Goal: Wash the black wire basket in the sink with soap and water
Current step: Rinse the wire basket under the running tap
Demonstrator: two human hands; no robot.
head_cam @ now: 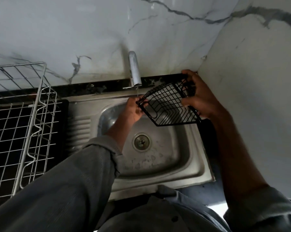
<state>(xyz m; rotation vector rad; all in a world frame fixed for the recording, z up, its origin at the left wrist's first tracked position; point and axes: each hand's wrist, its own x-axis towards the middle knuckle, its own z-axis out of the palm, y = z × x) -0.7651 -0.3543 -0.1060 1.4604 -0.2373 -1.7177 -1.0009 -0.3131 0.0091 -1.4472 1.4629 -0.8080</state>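
1. Black wire basket (168,107) is hanging tilted over the steel sink (183,158); I'm gripping it with left hand (133,111) and right hand (200,97).
2. Tap (134,71) is trickling beside its left end; I'm seeing no soap, so I'm judging washing barely begun.

Marble-look walls (74,30) with grey veins meet in a corner just behind the grip. Black counter strip (91,88) runs along the back wall below. Steel dish rack (24,123) well left of the grip. Light dim, brighter on the right wall (258,81).
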